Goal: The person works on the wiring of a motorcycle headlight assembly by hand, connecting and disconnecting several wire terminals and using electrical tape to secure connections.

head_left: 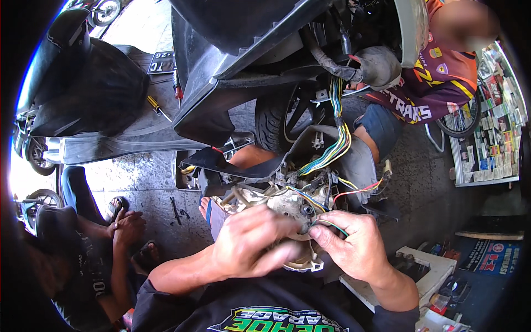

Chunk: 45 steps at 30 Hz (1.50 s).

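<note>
Grey floor tiles (157, 191) are lying under all this work. Near, the right hand (357, 243) is pinching a thin green wire (335, 226) between thumb and finger, at the near edge of a dusty scooter part (285, 203). Just to its left, the left hand (254, 235) is looking blurry, so I cannot tell if it is holding anything. The wire could be snapping or slipping loose if the fingers are tugging too hard. On the right, a red wire (359, 191) is sticking out with a pale plug (388, 166), and a sleeve could be catching it. Farther off, many coloured wires (344, 135) are hanging beside a black tyre (269, 124); too much pulling on the dusty part could be straining them.
</note>
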Tool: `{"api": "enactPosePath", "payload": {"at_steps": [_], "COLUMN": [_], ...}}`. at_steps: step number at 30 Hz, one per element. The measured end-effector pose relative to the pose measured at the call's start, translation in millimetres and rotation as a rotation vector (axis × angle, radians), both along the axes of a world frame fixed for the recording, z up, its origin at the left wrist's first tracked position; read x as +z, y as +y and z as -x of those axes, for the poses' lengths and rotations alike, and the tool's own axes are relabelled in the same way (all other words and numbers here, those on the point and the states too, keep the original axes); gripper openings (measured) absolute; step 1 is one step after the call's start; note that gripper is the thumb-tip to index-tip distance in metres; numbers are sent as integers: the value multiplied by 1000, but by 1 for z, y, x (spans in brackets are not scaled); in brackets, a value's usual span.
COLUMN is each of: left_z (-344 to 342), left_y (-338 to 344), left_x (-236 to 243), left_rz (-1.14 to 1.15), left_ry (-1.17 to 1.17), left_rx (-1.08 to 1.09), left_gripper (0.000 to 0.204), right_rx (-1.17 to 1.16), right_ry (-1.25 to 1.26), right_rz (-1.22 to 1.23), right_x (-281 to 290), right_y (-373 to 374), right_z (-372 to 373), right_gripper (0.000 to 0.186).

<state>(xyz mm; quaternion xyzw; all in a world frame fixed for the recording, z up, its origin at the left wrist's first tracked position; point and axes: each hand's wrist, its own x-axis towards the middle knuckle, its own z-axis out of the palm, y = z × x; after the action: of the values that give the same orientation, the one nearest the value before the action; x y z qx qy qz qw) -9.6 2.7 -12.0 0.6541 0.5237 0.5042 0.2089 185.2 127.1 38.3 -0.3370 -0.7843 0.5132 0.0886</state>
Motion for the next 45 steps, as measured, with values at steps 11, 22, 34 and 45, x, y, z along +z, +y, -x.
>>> {"api": "enactPosePath", "payload": {"at_steps": [11,22,34,45], "left_z": [-2,0,4,13], "left_y": [-7,-1,-3,-29], "left_x": [-18,-15,-16,-6], "left_rz": [-80,-110,-128,-140], "left_ry": [184,185,206,226], "left_rx": [47,-5,-36,312], "left_gripper": [57,47,50,35], "right_rx": [-7,92,13,-466], "right_ry": [-155,-167,-96,494], "right_rz": [-75,-108,91,-141], "right_x": [17,19,15,10], "right_y": [2,13,14,37], "right_z": [11,12,4,-121], "right_gripper": [20,19,21,19]}}
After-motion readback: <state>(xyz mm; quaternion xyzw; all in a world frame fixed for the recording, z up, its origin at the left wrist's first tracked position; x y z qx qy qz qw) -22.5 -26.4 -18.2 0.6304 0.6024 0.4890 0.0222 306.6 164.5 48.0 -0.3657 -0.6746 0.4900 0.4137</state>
